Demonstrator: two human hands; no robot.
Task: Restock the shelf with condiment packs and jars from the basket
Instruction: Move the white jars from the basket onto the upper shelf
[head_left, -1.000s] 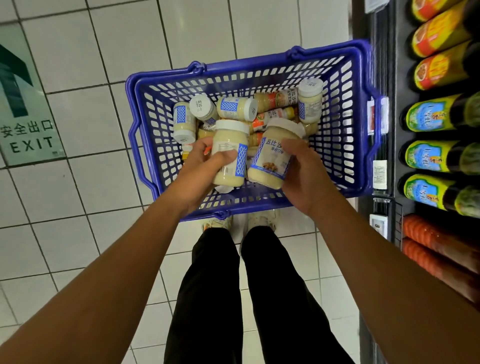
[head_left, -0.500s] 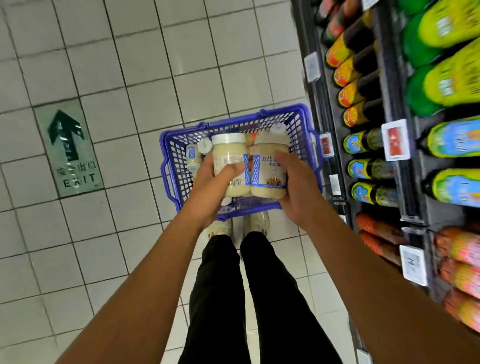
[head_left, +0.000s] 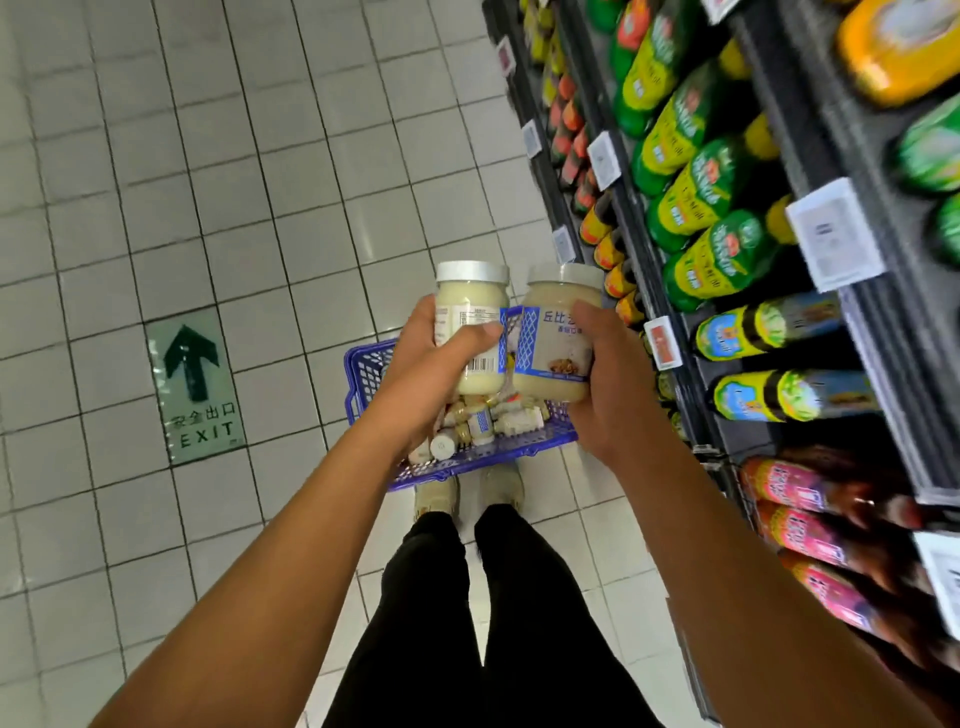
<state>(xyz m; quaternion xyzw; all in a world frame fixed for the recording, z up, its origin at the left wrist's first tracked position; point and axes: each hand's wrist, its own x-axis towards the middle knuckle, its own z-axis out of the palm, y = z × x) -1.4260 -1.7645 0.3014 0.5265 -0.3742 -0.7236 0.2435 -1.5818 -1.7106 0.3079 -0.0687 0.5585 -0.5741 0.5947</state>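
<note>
Raised above blue basket (head_left: 359, 366): left sauce jar (head_left: 470, 304), gripped by left hand (head_left: 423, 376); right sauce jar (head_left: 557, 338), gripped by right hand (head_left: 615, 387). Probably heavy, rigid, slick; hold at labelled waist.

One head-worn camera looks steeply down: the floor (head_left: 156, 156) fills the left, the basket (head_left: 358, 376) sits central, the shelf (head_left: 857, 156) lines the right.

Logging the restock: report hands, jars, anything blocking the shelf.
Left hand grips the pale jar. Right hand grips the tan jar. Both upright above the basket. Nothing seen between jars and shelf.
</note>
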